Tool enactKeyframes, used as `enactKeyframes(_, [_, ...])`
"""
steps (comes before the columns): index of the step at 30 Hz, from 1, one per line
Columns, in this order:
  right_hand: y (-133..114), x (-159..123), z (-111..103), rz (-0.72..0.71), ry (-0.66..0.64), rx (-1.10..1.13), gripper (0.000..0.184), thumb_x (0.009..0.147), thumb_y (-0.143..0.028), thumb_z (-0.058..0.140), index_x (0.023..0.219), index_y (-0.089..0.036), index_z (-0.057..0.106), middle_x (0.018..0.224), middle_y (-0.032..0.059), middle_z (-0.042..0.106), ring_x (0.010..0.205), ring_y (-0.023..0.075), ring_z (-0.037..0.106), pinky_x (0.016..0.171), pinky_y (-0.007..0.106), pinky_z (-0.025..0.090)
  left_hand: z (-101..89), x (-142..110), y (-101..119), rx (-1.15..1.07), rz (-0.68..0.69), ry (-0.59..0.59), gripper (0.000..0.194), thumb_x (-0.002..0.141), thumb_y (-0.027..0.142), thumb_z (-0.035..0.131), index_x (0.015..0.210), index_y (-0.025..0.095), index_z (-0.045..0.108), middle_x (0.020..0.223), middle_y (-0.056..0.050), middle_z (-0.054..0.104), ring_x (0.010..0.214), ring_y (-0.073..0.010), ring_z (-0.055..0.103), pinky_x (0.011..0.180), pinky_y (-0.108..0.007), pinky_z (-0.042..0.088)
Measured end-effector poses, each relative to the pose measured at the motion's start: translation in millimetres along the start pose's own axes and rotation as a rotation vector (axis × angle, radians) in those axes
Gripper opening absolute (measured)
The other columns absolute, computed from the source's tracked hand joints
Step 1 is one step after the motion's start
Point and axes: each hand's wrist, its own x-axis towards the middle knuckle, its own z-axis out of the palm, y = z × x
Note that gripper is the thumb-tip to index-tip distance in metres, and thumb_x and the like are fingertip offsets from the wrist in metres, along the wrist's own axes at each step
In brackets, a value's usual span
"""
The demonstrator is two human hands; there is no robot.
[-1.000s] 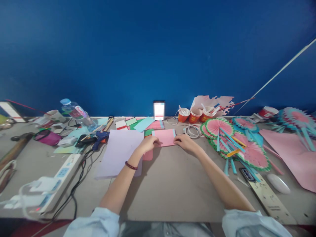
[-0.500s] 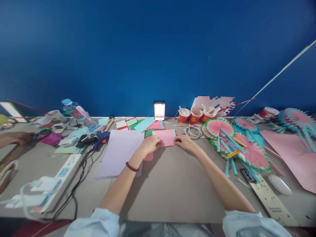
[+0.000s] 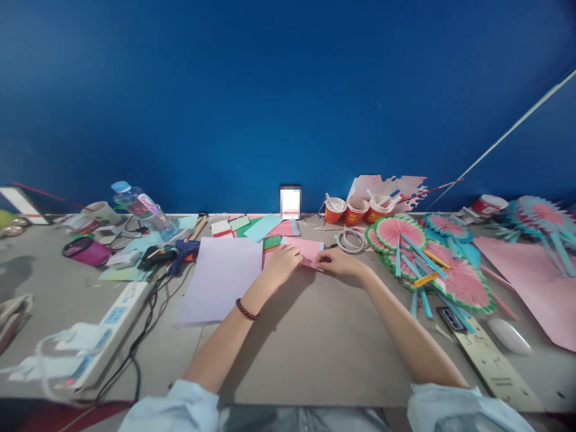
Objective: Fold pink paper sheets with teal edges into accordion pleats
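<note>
A small pink paper sheet [image 3: 310, 248] with a light-blue edge lies on the grey table [image 3: 315, 336] in front of me. My left hand [image 3: 282, 263], a dark red bead bracelet on its wrist, rests with curled fingers on the sheet's left part. My right hand [image 3: 335, 261] pinches the sheet's near right edge, fingers pressed together. Both hands sit close together over the paper. A pale lilac sheet [image 3: 220, 277] lies just left of my left hand.
Pink-and-green pleated paper fans [image 3: 423, 258] with blue strips lie at the right, beside a ruler [image 3: 490, 363] and a white mouse [image 3: 508, 335]. Red paper cups [image 3: 355, 210], a tape roll [image 3: 351, 240], a phone [image 3: 290, 201], a blue glue gun [image 3: 182, 249], a bottle [image 3: 141, 207], a power strip [image 3: 112, 327].
Both hands have drawn closer together over the pink sheet, which now looks narrower and folded. Someone's hand seen at the far left half a second ago is gone.
</note>
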Motion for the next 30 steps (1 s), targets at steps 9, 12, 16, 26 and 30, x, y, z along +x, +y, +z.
enactKeyframes(9, [-32.1,-0.6,0.6,0.115,0.087,0.837,0.029,0.065,-0.03,0.074,0.088,-0.017,0.062,0.065,-0.0024,0.063,0.056,0.0077,0.054,0.051,0.019,0.04,-35.7,-6.0,15.4,0.048,-0.157,0.615,0.019,0.089,0.014,0.046,0.104,0.018,0.057,0.102,-0.009,0.063,0.097,-0.0229,0.057,0.084,-0.037,0.043])
enactKeyframes(12, [-46.1,-4.8,0.3,0.166,0.134,1.088,0.038,0.061,-0.031,0.08,0.092,-0.017,0.065,0.066,-0.0033,0.063,0.053,0.0052,0.053,0.051,0.017,0.042,-46.0,-8.9,28.8,-0.23,-0.305,0.606,0.012,0.089,0.028,0.049,0.092,0.018,0.055,0.082,-0.004,0.063,0.077,-0.0178,0.059,0.069,-0.03,0.045])
enactKeyframes(16, [-60.6,-11.7,0.9,0.145,0.121,1.248,0.033,0.061,-0.03,0.08,0.088,-0.017,0.066,0.069,-0.0025,0.064,0.056,0.0052,0.056,0.056,0.016,0.046,-57.7,-11.0,43.2,-0.509,-0.321,0.469,0.027,0.082,0.04,0.059,0.101,0.02,0.054,0.095,-0.003,0.066,0.085,-0.0176,0.061,0.073,-0.029,0.048])
enactKeyframes(26, [-68.0,-17.1,4.5,0.112,0.142,1.236,0.024,0.065,-0.032,0.078,0.082,-0.018,0.067,0.074,-0.0007,0.066,0.064,0.0081,0.059,0.062,0.02,0.046,-70.2,-12.0,46.8,-0.747,-0.295,0.435,0.028,0.088,0.036,0.054,0.11,0.023,0.064,0.109,-0.004,0.069,0.098,-0.0207,0.064,0.085,-0.032,0.05])
enactKeyframes(30, [-65.3,-16.4,0.9,0.11,0.187,1.214,0.026,0.065,-0.035,0.078,0.077,-0.016,0.067,0.074,0.0008,0.066,0.062,0.0077,0.058,0.057,0.019,0.045,-70.9,-12.9,38.6,-0.805,-0.337,0.44,0.025,0.087,0.029,0.054,0.107,0.023,0.067,0.108,-0.004,0.07,0.098,-0.0202,0.065,0.084,-0.03,0.051])
